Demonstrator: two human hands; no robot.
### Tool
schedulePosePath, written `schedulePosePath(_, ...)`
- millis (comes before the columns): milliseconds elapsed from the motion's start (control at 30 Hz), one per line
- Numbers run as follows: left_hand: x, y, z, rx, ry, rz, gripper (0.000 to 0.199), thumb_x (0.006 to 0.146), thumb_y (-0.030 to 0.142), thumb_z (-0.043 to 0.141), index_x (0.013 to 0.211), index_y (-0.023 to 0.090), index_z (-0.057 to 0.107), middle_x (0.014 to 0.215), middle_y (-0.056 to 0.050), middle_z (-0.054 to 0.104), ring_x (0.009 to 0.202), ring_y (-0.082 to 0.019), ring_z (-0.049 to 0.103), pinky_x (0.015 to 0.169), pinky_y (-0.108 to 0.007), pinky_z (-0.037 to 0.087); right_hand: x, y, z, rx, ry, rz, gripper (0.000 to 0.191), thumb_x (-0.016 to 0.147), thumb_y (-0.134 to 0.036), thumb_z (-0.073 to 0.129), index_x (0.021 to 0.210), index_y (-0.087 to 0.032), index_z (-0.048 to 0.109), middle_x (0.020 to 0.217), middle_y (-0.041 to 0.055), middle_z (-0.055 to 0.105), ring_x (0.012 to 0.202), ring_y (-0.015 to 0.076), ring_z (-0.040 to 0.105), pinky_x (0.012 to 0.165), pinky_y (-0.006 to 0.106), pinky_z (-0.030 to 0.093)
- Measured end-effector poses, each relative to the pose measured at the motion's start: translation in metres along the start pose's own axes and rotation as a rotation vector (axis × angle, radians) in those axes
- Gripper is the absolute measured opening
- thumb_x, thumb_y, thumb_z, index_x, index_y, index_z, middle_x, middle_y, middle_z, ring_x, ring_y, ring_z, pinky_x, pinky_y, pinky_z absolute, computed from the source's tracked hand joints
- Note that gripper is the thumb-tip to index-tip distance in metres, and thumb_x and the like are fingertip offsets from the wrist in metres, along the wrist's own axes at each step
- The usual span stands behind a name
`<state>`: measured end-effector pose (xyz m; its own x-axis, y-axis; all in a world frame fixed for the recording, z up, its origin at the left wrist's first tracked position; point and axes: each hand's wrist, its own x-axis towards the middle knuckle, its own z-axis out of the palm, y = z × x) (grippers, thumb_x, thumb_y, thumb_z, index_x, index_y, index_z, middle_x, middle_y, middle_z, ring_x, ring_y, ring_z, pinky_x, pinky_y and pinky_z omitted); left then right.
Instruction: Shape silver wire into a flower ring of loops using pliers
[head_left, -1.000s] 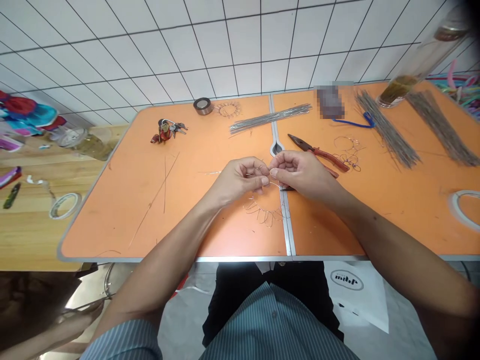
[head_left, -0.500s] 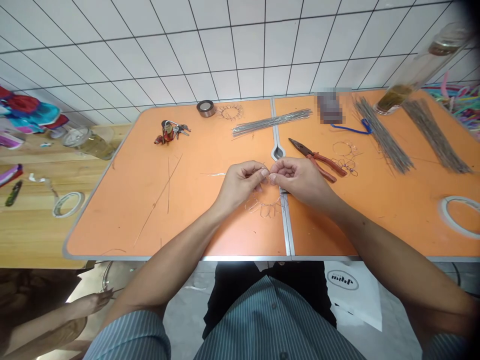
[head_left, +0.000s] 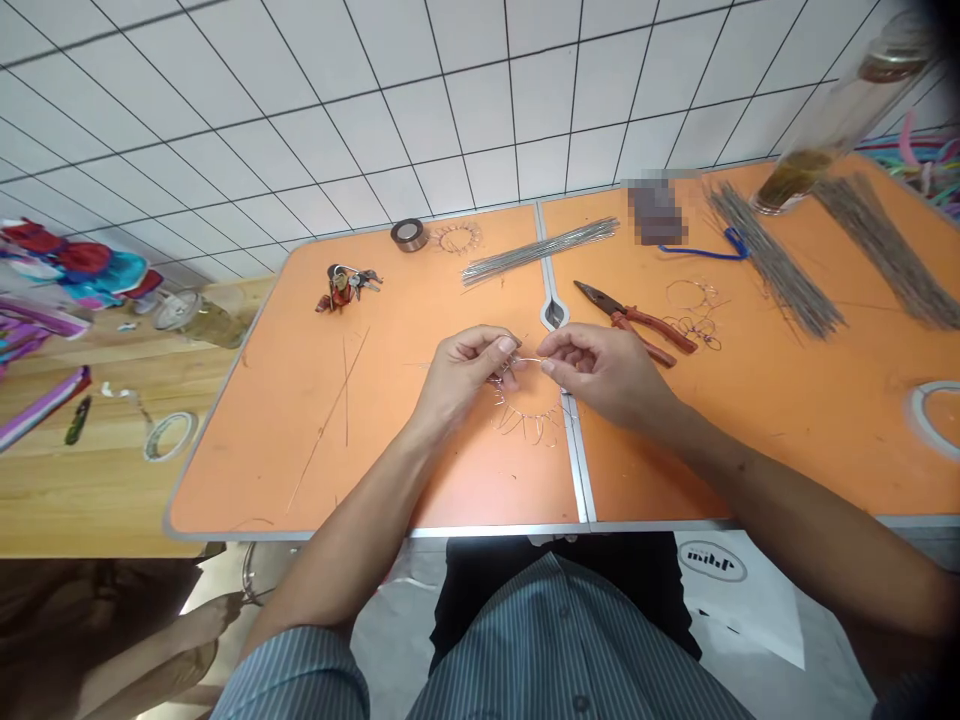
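Over the orange table's middle seam, my two hands pinch a thin wire [head_left: 531, 360]. My left hand [head_left: 471, 372] has thumb and forefinger closed on its left part. My right hand [head_left: 600, 368] grips the other side a short way off, so a bit of wire shows between the fingertips. Below them hangs or lies a ring of wire with small loops [head_left: 529, 412]; whether it joins the held wire is hard to see. Red-handled pliers [head_left: 637, 320] lie just behind my right hand, jaws pointing back left.
A bundle of silvery wires [head_left: 540, 250] lies at the back, near a tape roll [head_left: 409, 235] and keys [head_left: 349, 287]. At right are grey wire bundles [head_left: 780, 265] and a tall glass jar [head_left: 795, 175]. Another person's arm [head_left: 172, 640] shows at lower left.
My hands have drawn slightly apart, the left one moving left, and a short stretch of wire now shows between the fingertips. The view has shifted and tilted a little.
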<state>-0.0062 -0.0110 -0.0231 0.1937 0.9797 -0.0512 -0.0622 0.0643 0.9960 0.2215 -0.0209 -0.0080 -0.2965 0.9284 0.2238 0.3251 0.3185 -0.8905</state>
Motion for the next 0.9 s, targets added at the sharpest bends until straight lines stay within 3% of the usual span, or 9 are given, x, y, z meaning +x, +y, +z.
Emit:
schedulePosePath(200, -0.0017, 0.0025, 0.0058, -0.03, -0.015, -0.022, 0.042, 0.086, 0.058, 0.092, 0.092, 0.019, 0.08, 0.083, -0.004, 0.082, 0.059, -0.012, 0.071, 0.059, -0.024, 0.054, -0.0015, 0.0068, 0.0074, -0.074, 0.068, -0.108, 0.013, 0.094, -0.021, 0.072, 0.104, -0.021, 0.08, 0.082, 0.0002, 0.072, 0.067, 0.0135, 0.058, 0.063, 0.031, 0.046)
schedulePosePath(467, -0.0023, 0.0022, 0.0078, -0.027, -0.029, -0.065, 0.041, 0.08, 0.058, 0.096, 0.086, 0.019, 0.083, 0.084, -0.004, 0.081, 0.067, -0.013, 0.071, 0.066, -0.026, 0.056, -0.0032, 0.0088, 0.0105, -0.178, 0.065, -0.231, 0.017, 0.096, -0.013, 0.067, 0.096, -0.021, 0.081, 0.079, -0.0007, 0.067, 0.067, 0.014, 0.053, 0.064, 0.032, 0.042)
schedulePosePath(600, -0.002, 0.0016, 0.0087, -0.057, -0.028, -0.095, 0.039, 0.074, 0.053, 0.1, 0.081, 0.018, 0.083, 0.08, -0.003, 0.079, 0.061, -0.011, 0.066, 0.062, -0.025, 0.052, -0.0024, 0.0077, 0.0113, -0.194, 0.03, -0.201, 0.018, 0.096, -0.012, 0.065, 0.093, -0.021, 0.081, 0.079, -0.0009, 0.066, 0.067, 0.0132, 0.053, 0.065, 0.031, 0.041)
schedulePosePath(900, 0.0004, 0.0001, 0.0087, -0.142, 0.045, -0.141, 0.032, 0.076, 0.044, 0.098, 0.078, 0.017, 0.08, 0.082, -0.003, 0.079, 0.056, -0.009, 0.062, 0.06, -0.026, 0.052, 0.0, 0.0022, 0.0106, -0.148, -0.015, -0.037, 0.015, 0.098, -0.026, 0.068, 0.098, -0.02, 0.081, 0.083, 0.0024, 0.073, 0.072, 0.0163, 0.059, 0.066, 0.033, 0.043)
